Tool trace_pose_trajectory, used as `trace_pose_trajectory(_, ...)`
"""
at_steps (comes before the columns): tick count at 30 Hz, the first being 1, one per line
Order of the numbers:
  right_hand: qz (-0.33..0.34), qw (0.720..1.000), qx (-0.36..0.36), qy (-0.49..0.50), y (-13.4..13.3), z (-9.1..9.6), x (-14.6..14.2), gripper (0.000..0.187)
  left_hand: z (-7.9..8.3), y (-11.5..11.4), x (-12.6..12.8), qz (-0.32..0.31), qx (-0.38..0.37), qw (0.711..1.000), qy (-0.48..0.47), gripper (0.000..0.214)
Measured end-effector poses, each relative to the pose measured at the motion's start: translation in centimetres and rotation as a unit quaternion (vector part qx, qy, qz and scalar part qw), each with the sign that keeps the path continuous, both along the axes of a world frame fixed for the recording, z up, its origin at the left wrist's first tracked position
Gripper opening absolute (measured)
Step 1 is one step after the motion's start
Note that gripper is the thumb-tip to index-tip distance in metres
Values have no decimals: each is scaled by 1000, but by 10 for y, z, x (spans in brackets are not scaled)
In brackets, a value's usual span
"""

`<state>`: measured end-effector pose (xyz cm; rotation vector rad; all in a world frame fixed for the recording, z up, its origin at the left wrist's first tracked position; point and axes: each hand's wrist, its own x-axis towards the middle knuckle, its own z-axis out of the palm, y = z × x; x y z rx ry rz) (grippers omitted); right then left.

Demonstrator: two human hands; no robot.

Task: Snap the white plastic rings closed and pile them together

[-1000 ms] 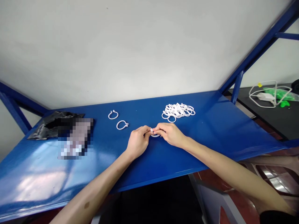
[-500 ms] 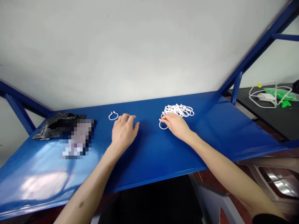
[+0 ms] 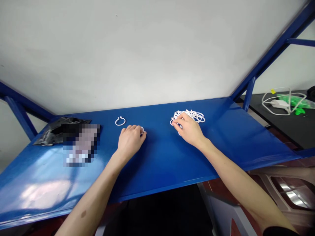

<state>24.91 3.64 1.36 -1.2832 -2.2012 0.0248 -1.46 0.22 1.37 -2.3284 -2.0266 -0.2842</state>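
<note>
On the blue shelf [image 3: 159,164], my left hand [image 3: 131,139] rests with its fingers curled down over a white plastic ring [image 3: 142,130]; only a sliver of the ring shows at the fingertips. A single white ring [image 3: 120,121] lies just beyond that hand, apart from it. My right hand [image 3: 188,129] reaches into the near left edge of a pile of white rings [image 3: 194,115], with its fingers bent and pinched on one ring of the pile. The second ring that lay near the single one is hidden under my left hand.
A black plastic bag [image 3: 61,129] with a blurred patch lies at the shelf's left. Blue frame posts [image 3: 248,93] rise at the right rear. Beyond them a dark table [image 3: 290,124] carries a white cable [image 3: 278,103] and green parts [image 3: 296,101]. A white wall stands behind.
One second ago both hands held one ring together at mid-shelf. My left hand then moved left towards the loose rings and curled its fingers; my right hand went to the pile.
</note>
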Motion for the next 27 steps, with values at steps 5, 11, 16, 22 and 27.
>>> trace_pose_trajectory(5,116,990,-71,46,-12,-3,-14,22,1,-12,22,-121,-17,965,-233,17)
trace_pose_trajectory(11,192,973,-103,76,-20,-2,-21,26,10,-24,30,-166,-140,867,-449,25)
trace_pose_trajectory(16,193,969,-104,111,-19,-2,-21,17,10,-22,29,-139,-174,770,-599,28)
trace_pose_trajectory(22,166,963,-157,143,-21,0,-22,18,13,-21,30,-162,-201,737,-625,38)
trace_pose_trajectory(27,177,963,-150,140,-21,-3,-23,21,5,-19,31,-100,-140,789,-590,33)
